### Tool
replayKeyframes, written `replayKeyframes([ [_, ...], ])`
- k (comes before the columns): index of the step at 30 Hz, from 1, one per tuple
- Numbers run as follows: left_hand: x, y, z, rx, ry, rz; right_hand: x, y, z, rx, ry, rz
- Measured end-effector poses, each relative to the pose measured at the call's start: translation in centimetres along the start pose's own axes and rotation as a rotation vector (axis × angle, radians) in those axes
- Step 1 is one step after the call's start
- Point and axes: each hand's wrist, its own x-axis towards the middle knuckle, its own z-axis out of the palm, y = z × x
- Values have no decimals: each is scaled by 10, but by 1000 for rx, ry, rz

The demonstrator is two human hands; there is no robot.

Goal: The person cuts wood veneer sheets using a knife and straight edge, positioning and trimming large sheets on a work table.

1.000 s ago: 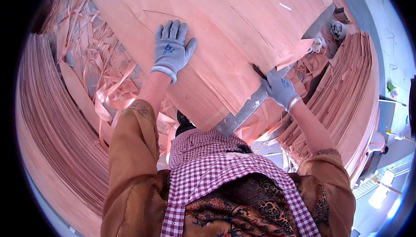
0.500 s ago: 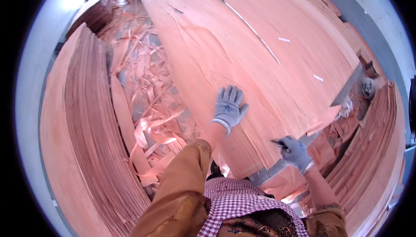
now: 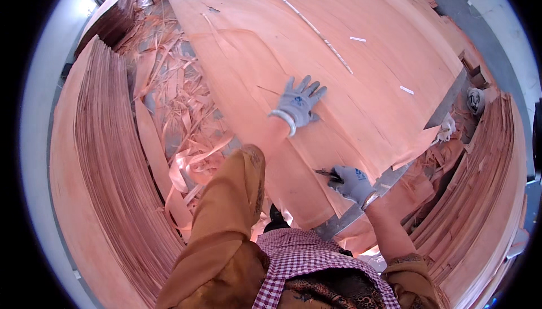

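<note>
A broad, pinkish wood veneer sheet point(image 3: 248, 72) lies in front of me, with splits and a loose lifted strip along its left part. My left hand point(image 3: 299, 104), in a grey glove, presses flat on it with fingers spread. Closer to me and further right, my gloved right hand point(image 3: 353, 185) is closed round a small dark pointed tool point(image 3: 328, 174), which looks like a knife. Its tip points left, at the veneer near the sheet's near edge. The handle is mostly hidden in the fingers.
A long thin marked rod point(image 3: 305, 20) lies on the veneer, with white paper strips point(image 3: 357, 39) beside it. Torn veneer scraps point(image 3: 183, 106) cover the floor at left. Tall veneer stacks stand at left point(image 3: 107, 151) and right point(image 3: 480, 168). A white cloth point(image 3: 446, 128) sits near the right edge.
My right hand has moved left across the near part of the sheet with the tool. My left hand has slid a little farther away, its fingers spreading wider. The view has shifted slightly.
</note>
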Motion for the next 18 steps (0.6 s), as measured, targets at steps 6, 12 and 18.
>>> replayKeyframes([
  [6, 36, -14, -20, 174, -362, 50, 0, -4, -3, 39, -81, 95],
  [12, -61, -72, -79, 164, 180, -79, -5, 0, 0, -7, 68, -33],
  [18, -302, -111, -120, 340, 58, -614, -5, -6, -1, 55, -3, 80],
])
